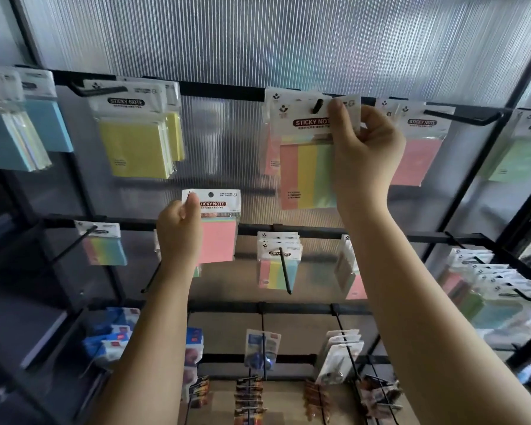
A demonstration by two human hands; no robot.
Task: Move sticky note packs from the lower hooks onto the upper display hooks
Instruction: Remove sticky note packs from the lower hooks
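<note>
The striped multicolour sticky note pack [307, 167] is pinched by the right hand [362, 148], its hang hole already on the black upper hook [317, 106], while the pink sticky note pack [216, 231] is gripped lower-left in the left hand [178, 231].

A ribbed translucent panel [258, 35] backed the rack. Low down hung blue carded packs [112, 335], a scissors card [339, 357] and small dark packets [249, 397].

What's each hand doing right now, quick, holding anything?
Left hand: closed on a pink sticky note pack, held off any hook.
Right hand: closed on a striped sticky note pack, at the upper hook.
</note>
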